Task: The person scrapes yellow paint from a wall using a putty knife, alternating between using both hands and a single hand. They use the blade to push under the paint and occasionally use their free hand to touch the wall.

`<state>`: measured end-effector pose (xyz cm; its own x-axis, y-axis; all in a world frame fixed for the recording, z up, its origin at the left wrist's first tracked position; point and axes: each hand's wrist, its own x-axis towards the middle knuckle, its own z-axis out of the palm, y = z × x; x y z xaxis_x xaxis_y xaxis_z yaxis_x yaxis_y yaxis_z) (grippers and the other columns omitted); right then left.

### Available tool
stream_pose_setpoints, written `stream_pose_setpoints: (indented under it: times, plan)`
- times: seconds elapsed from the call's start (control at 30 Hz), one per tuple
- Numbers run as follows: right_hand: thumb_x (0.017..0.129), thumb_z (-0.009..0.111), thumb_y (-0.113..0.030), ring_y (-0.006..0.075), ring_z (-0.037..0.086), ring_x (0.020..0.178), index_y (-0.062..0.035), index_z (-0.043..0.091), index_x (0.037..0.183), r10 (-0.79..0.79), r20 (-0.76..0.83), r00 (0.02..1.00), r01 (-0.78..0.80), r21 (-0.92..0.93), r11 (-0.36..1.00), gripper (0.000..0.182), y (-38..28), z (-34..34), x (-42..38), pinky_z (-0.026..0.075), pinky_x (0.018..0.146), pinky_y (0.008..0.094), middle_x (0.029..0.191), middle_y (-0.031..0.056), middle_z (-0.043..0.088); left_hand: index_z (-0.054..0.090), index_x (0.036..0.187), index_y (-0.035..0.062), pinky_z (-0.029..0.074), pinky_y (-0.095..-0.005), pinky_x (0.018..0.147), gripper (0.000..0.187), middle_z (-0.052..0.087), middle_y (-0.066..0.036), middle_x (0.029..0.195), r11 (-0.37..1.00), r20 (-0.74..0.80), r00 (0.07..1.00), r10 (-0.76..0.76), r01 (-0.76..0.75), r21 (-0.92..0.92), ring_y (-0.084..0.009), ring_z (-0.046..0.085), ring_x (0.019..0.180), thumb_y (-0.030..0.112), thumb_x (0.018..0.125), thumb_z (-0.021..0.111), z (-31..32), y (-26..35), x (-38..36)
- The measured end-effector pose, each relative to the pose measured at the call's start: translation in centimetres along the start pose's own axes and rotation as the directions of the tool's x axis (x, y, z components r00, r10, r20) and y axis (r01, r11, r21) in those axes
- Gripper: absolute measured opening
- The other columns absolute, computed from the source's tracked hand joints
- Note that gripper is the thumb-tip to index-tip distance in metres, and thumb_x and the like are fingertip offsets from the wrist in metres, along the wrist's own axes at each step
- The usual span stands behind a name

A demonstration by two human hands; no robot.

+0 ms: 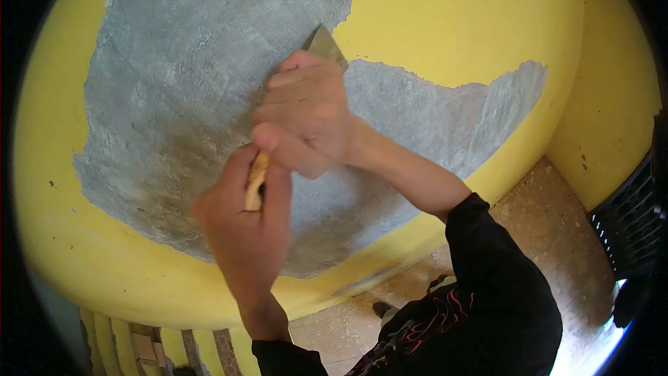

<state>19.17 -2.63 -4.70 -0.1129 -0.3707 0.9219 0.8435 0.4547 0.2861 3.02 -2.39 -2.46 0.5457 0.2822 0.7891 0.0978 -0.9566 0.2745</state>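
Both my hands are closed around one paint scraper [326, 49]. My right hand [306, 115] wraps the upper part, just below the metal blade. Lower down, my left hand [243, 209] grips the wooden handle, whose end shows between thumb and fingers. The blade's tip lies at the ragged edge between yellow paint [459, 21] and a bare grey patch [188, 63] on the wall. Part of the handle is hidden by my fingers.
Grey surface also runs right beneath the remaining yellow paint. Below is a tiled floor [334, 334] with scattered flakes. Yellow-edged steps [167, 348] are at bottom left. A dark lattice object [630, 216] stands at the right, beside another yellow wall [612, 97].
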Motion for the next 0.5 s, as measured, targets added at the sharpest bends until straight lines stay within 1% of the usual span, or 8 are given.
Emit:
stream_pose_setpoints:
  times: [0.07, 0.1, 0.17, 0.3, 0.37, 0.4, 0.47, 0.5]
  plan:
    - [0.074, 0.062, -0.024, 0.0188, 0.043, 0.041, -0.0150, 0.049, 0.045, 0.004, 0.115, 0.993, 0.001, -0.042, 0.999, 0.032, 0.3, -1.5, 0.0, 0.032, 0.050, 0.0317, 0.043, 0.0001, 0.045, 0.063, 0.088, -0.0015, 0.039, -0.0301, 0.048, 0.013, 0.053, -0.012, 0.058, 0.994, 0.019, 0.994, 0.109, -0.109, -0.021, -0.0182, 0.047, 0.047, 0.011, 0.084, 0.064, 0.9, 0.1, -0.2]
    - [0.074, 0.062, -0.024, 0.0188, 0.043, 0.041, -0.0150, 0.049, 0.045, 0.001, 0.123, 0.992, 0.004, -0.038, 0.999, 0.032, 0.2, -0.9, 0.0, 0.032, 0.050, 0.0317, 0.043, 0.0001, 0.045, 0.063, 0.088, -0.0015, 0.039, -0.0301, 0.048, 0.013, 0.053, -0.012, 0.058, 0.994, 0.012, 0.994, 0.105, -0.104, -0.025, -0.0182, 0.047, 0.047, 0.011, 0.084, 0.064, 0.6, 0.1, -0.2]
    - [0.075, 0.061, -0.024, 0.0188, 0.043, 0.041, -0.0153, 0.050, 0.046, -0.009, -0.006, 1.000, 0.009, -0.054, 0.999, 0.032, -0.1, 0.8, -0.2, 0.032, 0.050, 0.0316, 0.044, -0.0004, 0.046, 0.063, 0.086, -0.0018, 0.039, -0.0305, 0.048, 0.012, 0.052, -0.013, 0.058, 0.998, 0.040, 0.999, 0.020, -0.022, 0.052, -0.0184, 0.046, 0.047, 0.010, 0.085, 0.063, -0.5, -0.1, -0.1]
    - [0.075, 0.061, -0.024, 0.0191, 0.043, 0.042, -0.0153, 0.052, 0.047, 0.001, 0.097, 0.995, 0.004, -0.044, 0.999, 0.031, 0.0, -0.2, 0.1, 0.033, 0.050, 0.0320, 0.044, -0.0007, 0.047, 0.063, 0.088, -0.0032, 0.038, -0.0303, 0.047, 0.014, 0.051, -0.012, 0.057, 0.998, -0.003, 1.000, 0.010, -0.010, 0.054, -0.0167, 0.046, 0.047, 0.011, 0.085, 0.063, -0.1, 0.0, -0.2]
    - [0.075, 0.061, -0.024, 0.0193, 0.043, 0.042, -0.0152, 0.052, 0.046, 0.011, 0.084, 0.996, -0.007, -0.049, 0.999, 0.031, 0.4, -1.2, -0.2, 0.032, 0.050, 0.0318, 0.044, -0.0005, 0.047, 0.064, 0.092, -0.0045, 0.038, -0.0296, 0.047, 0.017, 0.051, -0.011, 0.056, 0.995, 0.033, 0.995, 0.091, -0.092, 0.043, -0.0145, 0.046, 0.047, 0.011, 0.085, 0.063, 0.9, 0.1, -0.1]
    - [0.075, 0.061, -0.024, 0.0193, 0.043, 0.042, -0.0152, 0.052, 0.046, 0.014, 0.087, 0.996, -0.010, -0.044, 0.999, 0.031, 0.2, -0.7, -0.2, 0.032, 0.050, 0.0318, 0.044, -0.0005, 0.047, 0.064, 0.092, -0.0045, 0.038, -0.0296, 0.047, 0.017, 0.051, -0.011, 0.056, 0.995, 0.032, 0.996, 0.084, -0.085, 0.043, -0.0145, 0.046, 0.047, 0.011, 0.085, 0.063, 0.5, -0.2, -0.1]
    - [0.074, 0.062, -0.025, 0.0190, 0.043, 0.042, -0.0148, 0.050, 0.045, 0.011, 0.011, 1.000, -0.010, -0.085, 0.996, 0.033, 0.0, 0.7, 0.0, 0.032, 0.050, 0.0318, 0.044, -0.0005, 0.046, 0.064, 0.095, -0.0047, 0.037, -0.0281, 0.047, 0.018, 0.051, -0.009, 0.056, 0.999, 0.032, 0.999, -0.036, 0.035, 0.036, -0.0119, 0.045, 0.048, 0.010, 0.085, 0.064, -0.3, -0.8, 0.0]
    - [0.074, 0.062, -0.025, 0.0190, 0.043, 0.042, -0.0148, 0.050, 0.045, 0.009, 0.009, 1.000, -0.008, -0.088, 0.996, 0.033, -0.1, 0.5, 0.0, 0.032, 0.050, 0.0318, 0.044, -0.0005, 0.046, 0.064, 0.095, -0.0047, 0.037, -0.0281, 0.047, 0.018, 0.051, -0.009, 0.056, 0.999, 0.033, 0.999, -0.032, 0.031, 0.036, -0.0119, 0.045, 0.048, 0.010, 0.085, 0.064, -0.3, -0.6, -0.1]
